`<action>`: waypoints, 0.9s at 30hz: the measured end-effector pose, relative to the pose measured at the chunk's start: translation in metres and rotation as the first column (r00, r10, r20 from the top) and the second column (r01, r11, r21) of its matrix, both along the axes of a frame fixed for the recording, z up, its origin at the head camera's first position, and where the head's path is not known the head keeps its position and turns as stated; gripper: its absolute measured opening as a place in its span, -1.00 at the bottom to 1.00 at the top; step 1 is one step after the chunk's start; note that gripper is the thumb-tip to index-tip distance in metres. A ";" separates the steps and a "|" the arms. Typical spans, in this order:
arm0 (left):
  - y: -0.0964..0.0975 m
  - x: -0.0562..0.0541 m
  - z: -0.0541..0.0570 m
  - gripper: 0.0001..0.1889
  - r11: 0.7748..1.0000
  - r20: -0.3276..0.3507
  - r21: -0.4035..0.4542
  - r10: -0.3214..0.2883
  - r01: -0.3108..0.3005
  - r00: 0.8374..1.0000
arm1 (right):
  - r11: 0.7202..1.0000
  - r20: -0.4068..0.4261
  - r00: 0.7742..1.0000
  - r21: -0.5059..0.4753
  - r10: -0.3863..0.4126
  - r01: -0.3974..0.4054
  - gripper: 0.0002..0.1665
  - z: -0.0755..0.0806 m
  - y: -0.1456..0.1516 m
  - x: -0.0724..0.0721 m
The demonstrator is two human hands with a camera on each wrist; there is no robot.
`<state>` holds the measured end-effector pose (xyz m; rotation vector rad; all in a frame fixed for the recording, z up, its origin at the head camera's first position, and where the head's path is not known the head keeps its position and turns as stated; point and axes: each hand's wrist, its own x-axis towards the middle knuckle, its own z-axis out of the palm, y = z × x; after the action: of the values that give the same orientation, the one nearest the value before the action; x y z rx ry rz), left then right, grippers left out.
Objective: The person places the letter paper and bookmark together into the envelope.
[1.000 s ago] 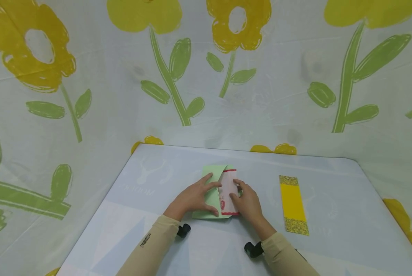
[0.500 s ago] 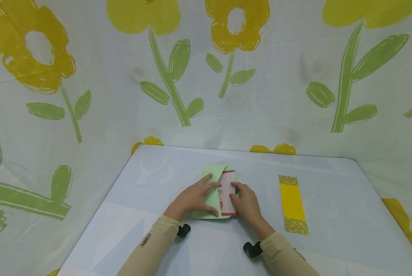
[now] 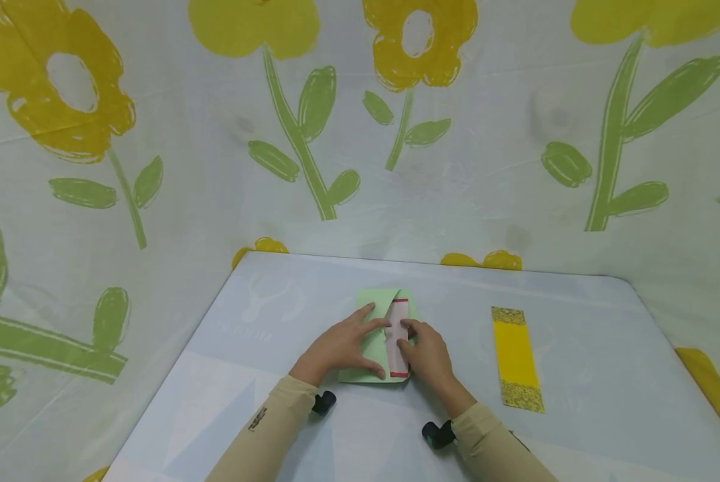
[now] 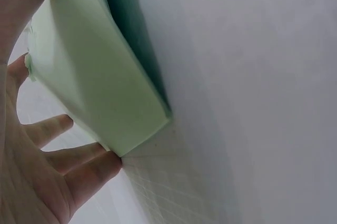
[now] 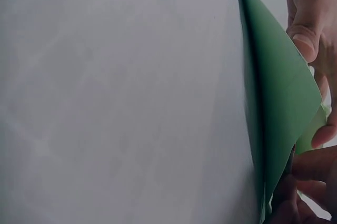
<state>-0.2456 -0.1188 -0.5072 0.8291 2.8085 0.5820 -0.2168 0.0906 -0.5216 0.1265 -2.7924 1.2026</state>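
A light green envelope (image 3: 374, 347) lies in the middle of the table, its opening facing right. My left hand (image 3: 335, 347) spreads over it, thumb at the lower part and fingers higher up, pressing its front. From the left wrist, fingertips touch the edge of the envelope (image 4: 100, 71). My right hand (image 3: 430, 355) pinches the right side of a pale pink card (image 3: 399, 318) with red bands at top and bottom. The card's left part is hidden inside the envelope. In the right wrist view, a green flap (image 5: 281, 82) stands raised beside the fingers and hides most of the card.
A yellow strip (image 3: 516, 355) with glittery gold ends lies to the right of my right hand. Small black wrist cameras sit under both sleeves. The pale blue table (image 3: 263, 301) ends at a curtain (image 3: 486, 167) printed with yellow flowers.
My right hand has moved left a little with the pink card, and less of the card shows outside the envelope. My left hand stays in place on the envelope.
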 end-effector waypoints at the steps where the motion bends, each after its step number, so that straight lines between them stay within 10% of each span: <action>1: 0.000 0.000 0.000 0.05 1.000 0.002 0.002 0.000 0.000 1.000 | 1.000 0.000 1.000 0.001 0.001 -0.001 -0.52 0.000 0.000 0.000; 27: 0.001 0.001 0.001 0.05 1.000 -0.024 -0.010 -0.002 0.002 1.000 | 1.000 -0.066 0.997 0.006 0.026 -0.026 -0.57 0.001 -0.004 -0.001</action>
<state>-0.2442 -0.1180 -0.5066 0.8429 2.8298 0.5610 -0.2182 0.0863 -0.5206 0.2001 -2.7453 1.1739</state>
